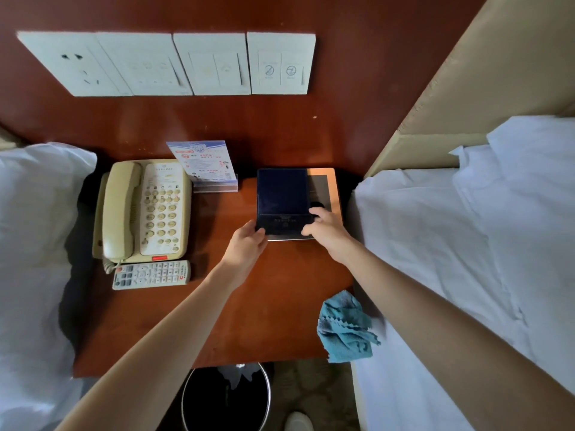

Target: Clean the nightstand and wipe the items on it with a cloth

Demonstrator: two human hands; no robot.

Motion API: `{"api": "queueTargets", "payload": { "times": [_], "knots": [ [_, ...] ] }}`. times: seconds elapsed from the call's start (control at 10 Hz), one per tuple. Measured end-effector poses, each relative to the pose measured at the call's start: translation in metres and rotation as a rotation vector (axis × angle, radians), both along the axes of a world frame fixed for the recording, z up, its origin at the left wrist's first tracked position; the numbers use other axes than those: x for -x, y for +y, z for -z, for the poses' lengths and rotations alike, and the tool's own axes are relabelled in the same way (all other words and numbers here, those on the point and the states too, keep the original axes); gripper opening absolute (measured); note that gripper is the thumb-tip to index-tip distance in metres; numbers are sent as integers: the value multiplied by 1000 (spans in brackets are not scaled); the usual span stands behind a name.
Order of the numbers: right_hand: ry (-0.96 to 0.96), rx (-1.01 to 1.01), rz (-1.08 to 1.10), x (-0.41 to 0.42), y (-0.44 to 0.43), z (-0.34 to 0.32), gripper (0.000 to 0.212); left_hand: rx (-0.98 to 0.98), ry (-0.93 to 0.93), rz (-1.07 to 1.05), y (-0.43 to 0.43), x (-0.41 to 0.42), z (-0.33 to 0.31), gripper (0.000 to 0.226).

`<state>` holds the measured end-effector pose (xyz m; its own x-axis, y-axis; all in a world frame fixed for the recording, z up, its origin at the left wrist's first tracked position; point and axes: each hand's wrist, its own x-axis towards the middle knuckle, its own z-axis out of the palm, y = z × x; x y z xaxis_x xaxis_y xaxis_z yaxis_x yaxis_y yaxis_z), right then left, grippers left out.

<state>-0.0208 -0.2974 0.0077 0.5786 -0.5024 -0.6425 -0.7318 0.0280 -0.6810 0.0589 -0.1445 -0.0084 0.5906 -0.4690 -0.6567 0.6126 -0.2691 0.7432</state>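
A dark blue booklet [282, 197] lies on a silver-edged tray [333, 181] at the back right of the brown nightstand [249, 306]. My left hand [247, 244] grips the booklet's near left corner. At its near right corner, my right hand [323, 227] holds it with curled fingers. The blue cloth [345, 329] lies crumpled at the nightstand's front right edge, apart from both hands. A cream telephone [144, 211], a white remote [151, 274] and a standing info card [207, 164] sit on the left half.
White beds flank the nightstand on the left [31, 244] and right [466, 259]. A black waste bin [225, 399] stands on the floor below the front edge. White switch panels [174, 63] are on the wooden wall behind.
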Motion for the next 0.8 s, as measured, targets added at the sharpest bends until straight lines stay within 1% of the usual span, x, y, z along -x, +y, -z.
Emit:
{"api": "queueTargets", "payload": {
  "times": [0.1, 0.3, 0.5, 0.6, 0.7, 0.8],
  "knots": [
    [-8, -26, -8, 1, 3, 2, 70, -18, -6, 29, -2, 1, -1, 52],
    [-33, -8, -38, 3, 11, 8, 78, -67, -46, 104, 0, 4, 0, 53],
    [-29, 29, -36, 6, 13, 11, 76, -139, -145, 241, -1, 6, 4, 49],
    [-24, 20, -47, 6, 14, 9, 77, -161, -153, 242, 1, 6, 3, 50],
    [-35, 9, -54, 11, 14, 8, 75, -204, -162, 187, 8, 11, 2, 51],
    [-46, 27, 2, 23, 14, 2, 71, -245, -172, 119, 19, 16, -1, 43]
  ]
}}
